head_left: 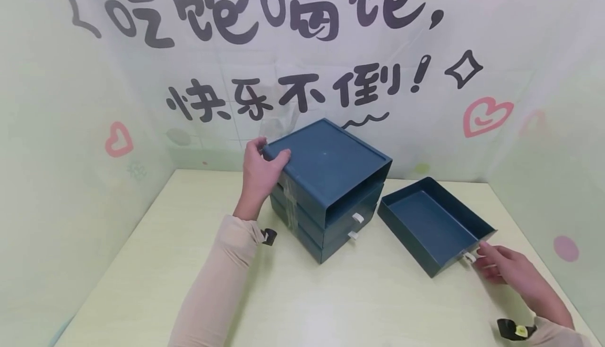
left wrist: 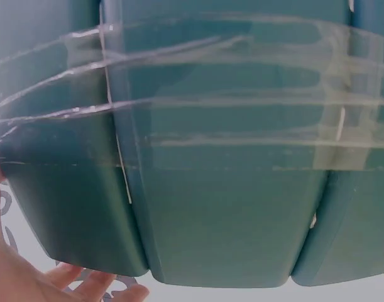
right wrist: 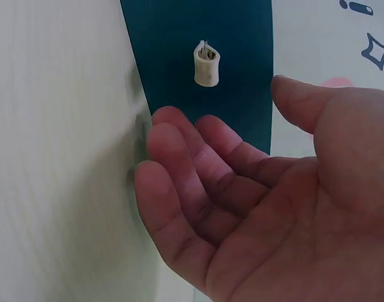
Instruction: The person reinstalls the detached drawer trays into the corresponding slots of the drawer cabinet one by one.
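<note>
A dark blue stack of drawer boxes, bound with clear tape, stands on the table. Its top slot is open at the front, while the lower drawers are in place with pale pull tabs. My left hand grips the stack's upper back left corner, thumb on top and fingers round the back. A pulled-out drawer lies to the right, angled on the table. Beside its front and pale pull tab is my right hand, fingers loosely bent, with a gap to the tab in the right wrist view.
The pale table is enclosed by printed cloth walls at the back and both sides. The back cloth with dark lettering hangs close behind the stack. The right wall is near the pulled-out drawer.
</note>
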Action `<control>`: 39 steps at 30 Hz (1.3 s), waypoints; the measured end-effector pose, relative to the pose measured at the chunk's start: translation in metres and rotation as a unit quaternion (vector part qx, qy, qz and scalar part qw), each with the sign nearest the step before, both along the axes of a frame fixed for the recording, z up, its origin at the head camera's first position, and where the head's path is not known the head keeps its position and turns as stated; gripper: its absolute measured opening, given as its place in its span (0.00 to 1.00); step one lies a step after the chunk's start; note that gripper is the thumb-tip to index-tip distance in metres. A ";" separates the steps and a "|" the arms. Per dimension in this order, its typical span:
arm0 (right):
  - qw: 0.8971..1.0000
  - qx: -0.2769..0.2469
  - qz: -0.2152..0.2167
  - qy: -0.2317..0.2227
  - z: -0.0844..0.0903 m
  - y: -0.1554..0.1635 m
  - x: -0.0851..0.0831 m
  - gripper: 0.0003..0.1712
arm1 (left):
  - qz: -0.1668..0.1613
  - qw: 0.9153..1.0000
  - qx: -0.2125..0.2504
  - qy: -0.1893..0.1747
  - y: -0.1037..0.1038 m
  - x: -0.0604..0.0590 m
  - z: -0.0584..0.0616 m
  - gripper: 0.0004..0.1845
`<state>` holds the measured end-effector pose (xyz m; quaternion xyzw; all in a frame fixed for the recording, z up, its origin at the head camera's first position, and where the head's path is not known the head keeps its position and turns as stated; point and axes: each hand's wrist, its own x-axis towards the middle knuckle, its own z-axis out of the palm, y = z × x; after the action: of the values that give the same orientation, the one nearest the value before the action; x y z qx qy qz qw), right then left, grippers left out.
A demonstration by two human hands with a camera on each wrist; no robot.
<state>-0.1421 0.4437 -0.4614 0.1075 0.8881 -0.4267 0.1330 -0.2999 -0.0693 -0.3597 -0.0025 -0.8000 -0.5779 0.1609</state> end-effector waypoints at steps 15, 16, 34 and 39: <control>0.995 0.074 0.034 0.059 -0.003 -0.018 0.005 0.27 | 0.006 0.999 0.008 -0.036 -0.003 0.003 -0.002 0.33; 0.994 0.078 0.033 0.065 -0.004 -0.019 0.004 0.27 | 0.008 0.999 0.009 -0.035 -0.002 0.003 -0.003 0.33; 0.986 0.146 0.011 0.086 -0.011 -0.029 0.001 0.24 | 0.040 0.998 0.018 -0.037 0.002 0.009 -0.006 0.32; 0.988 0.130 0.011 0.076 -0.013 -0.029 -0.001 0.24 | 0.049 0.998 0.018 -0.032 0.002 0.011 -0.007 0.32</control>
<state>-0.1435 0.4151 -0.4742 0.0815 0.9447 -0.3128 0.0544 -0.2886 -0.0677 -0.3665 0.0580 -0.7934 -0.5835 0.1630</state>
